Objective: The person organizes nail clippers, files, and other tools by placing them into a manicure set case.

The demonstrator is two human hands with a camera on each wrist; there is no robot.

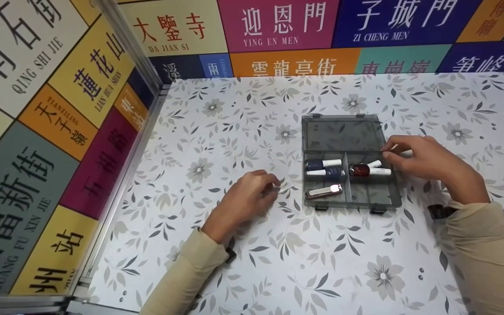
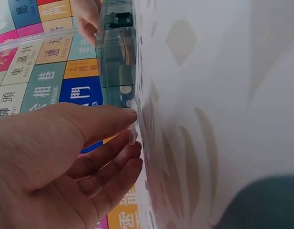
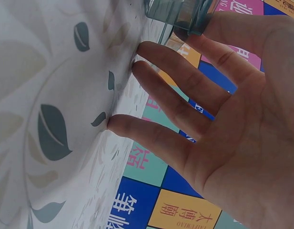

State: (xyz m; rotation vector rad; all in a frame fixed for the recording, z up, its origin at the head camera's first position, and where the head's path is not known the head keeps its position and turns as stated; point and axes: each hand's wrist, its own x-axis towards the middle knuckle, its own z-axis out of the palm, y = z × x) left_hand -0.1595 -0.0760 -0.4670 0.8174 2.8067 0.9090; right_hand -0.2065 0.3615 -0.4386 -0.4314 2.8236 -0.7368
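Note:
A translucent grey compartment box [image 1: 370,192] lies on the table with its lid [image 1: 344,133] folded back. Its left side holds two dark blue nail polish bottles [image 1: 333,174] with white caps and a nail clipper [image 1: 324,191]. Dark red nail polish [image 1: 359,169] and white caps lie in the right side. My right hand [image 1: 431,162] pinches the box's right edge between thumb and index finger, the other fingertips [image 3: 119,125] down at the table. Left of the box, my left hand [image 1: 247,199] pinches a small clear piece [image 2: 133,133], whose kind I cannot tell.
A floral-patterned cover [image 1: 269,271] spans the table. Panels with coloured street-name lettering stand along the back [image 1: 278,26] and the left side [image 1: 37,131]. Dark wrist straps show at both sleeves.

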